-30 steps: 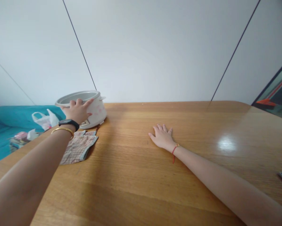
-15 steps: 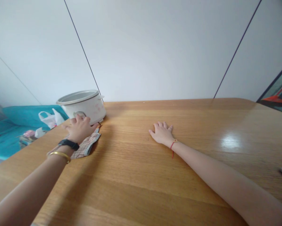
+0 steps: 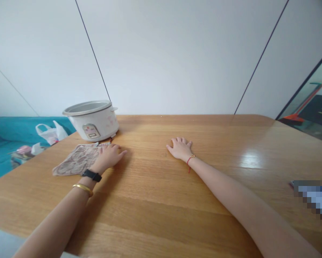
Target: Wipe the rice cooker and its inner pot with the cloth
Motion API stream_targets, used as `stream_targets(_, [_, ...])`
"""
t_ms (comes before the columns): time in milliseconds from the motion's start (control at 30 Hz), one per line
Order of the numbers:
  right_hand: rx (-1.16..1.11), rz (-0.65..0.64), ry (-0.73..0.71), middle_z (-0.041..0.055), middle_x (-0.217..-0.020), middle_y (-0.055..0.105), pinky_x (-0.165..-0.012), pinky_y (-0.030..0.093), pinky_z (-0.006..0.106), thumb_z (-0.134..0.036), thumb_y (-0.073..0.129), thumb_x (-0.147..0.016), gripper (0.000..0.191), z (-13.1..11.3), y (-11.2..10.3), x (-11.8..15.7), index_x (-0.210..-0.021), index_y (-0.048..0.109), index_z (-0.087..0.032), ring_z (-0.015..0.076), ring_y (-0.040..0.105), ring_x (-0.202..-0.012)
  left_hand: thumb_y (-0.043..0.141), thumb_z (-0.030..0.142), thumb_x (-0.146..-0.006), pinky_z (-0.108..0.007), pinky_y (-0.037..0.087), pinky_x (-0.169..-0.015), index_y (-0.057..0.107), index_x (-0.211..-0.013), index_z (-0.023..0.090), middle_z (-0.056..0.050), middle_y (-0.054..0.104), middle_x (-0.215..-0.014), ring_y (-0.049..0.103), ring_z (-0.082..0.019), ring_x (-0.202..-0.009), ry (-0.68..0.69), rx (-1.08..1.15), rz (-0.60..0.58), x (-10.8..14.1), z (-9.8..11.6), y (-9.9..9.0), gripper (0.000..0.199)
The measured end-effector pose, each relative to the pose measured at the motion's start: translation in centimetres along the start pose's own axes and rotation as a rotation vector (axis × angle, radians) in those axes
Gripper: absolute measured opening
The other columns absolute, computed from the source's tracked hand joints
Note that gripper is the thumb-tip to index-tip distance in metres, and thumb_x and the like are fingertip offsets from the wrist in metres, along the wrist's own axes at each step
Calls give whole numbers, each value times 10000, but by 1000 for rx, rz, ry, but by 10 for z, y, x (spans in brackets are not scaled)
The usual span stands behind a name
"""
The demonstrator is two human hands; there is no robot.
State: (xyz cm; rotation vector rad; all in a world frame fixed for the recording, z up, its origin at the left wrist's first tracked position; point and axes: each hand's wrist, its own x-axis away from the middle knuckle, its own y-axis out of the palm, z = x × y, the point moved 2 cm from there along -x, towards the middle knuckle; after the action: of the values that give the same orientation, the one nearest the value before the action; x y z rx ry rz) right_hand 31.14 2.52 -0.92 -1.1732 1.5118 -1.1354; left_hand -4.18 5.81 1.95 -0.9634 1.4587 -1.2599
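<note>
My left hand, with a black watch and a gold bangle on its wrist, lies over the right edge of a patterned cloth, its fingers apart. The cloth is spread flat in front of a white cooker, which has no lid on and shows a grey inside. Palm down on the wooden table, my right hand has its fingers spread and holds nothing. A red string bracelet is round that wrist.
Beyond the table's left edge, a white plastic bag rests on a teal sofa. A pixelated object is at the right. A pale wall stands behind the table.
My left hand has moved right and down from in front of the cooker. The cloth now lies flatter, with more of it showing. My right hand still rests on the table; the view has shifted slightly.
</note>
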Motion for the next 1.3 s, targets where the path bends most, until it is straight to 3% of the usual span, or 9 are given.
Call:
stream_targets(133, [-6, 6, -8, 151, -1554, 456, -1149, 208, 766, -593, 465, -1070, 562, 0, -1, 1, -1484, 568, -227, 377, 354, -1433, 412, 530, -1022, -767, 23, -1218, 668, -1355, 232, -157, 514, -1582, 330, -403, -1542, 148, -41, 67, 13, 31, 8, 516])
stream_targets(200, [-11, 11, -10, 148, -1551, 462, -1154, 207, 760, -601, 462, -1070, 564, 0, -1, 2, -1479, 573, -229, 376, 352, -1437, 411, 534, -1030, -771, -23, -1212, 670, -1357, 240, -149, 506, -1593, 296, -402, -1562, 170, -78, 85, 17, 34, 10, 511])
stream_targets(367, [-12, 8, -16, 145, -1561, 459, -1160, 203, 761, -618, 446, -1075, 577, 1, 0, 2, -1494, 564, -240, 384, 327, -1459, 358, 623, -1022, -718, 113, -1243, 587, -1475, 236, -125, 463, -1634, 309, -390, -1561, 234, 34, -14, 14, 29, 18, 637])
stream_targets(533, [-9, -5, -20, 131, -1606, 411, -1172, 177, 767, -619, 440, -1078, 601, 2, 0, 2, -1536, 529, -241, 394, 284, -1493, 305, 672, -998, -640, 224, -1254, 501, -1560, 172, -162, 418, -1657, 341, -375, -1554, 214, 121, -100, 10, 21, 27, 778])
stream_targets(767, [-1, -49, -11, 119, -1660, 330, -1186, 151, 761, -633, 399, -1087, 634, 3, -1, 2, -1584, 477, -248, 399, 223, -1534, 294, 676, -980, -672, 221, -1246, 470, -1587, 170, -156, 364, -1687, 316, -373, -1569, 189, 144, -146, 9, 19, 31, 809])
stream_targets(1300, [43, -69, -15, 125, -1678, 288, -1190, 169, 741, -620, 361, -1096, 640, 7, 2, 3, -1612, 442, -251, 388, 208, -1546, 304, 645, -1012, -696, 188, -1241, 444, -1601, 198, -158, 333, -1702, 299, -377, -1574, 165, 179, -164, 19, 28, 20, 753])
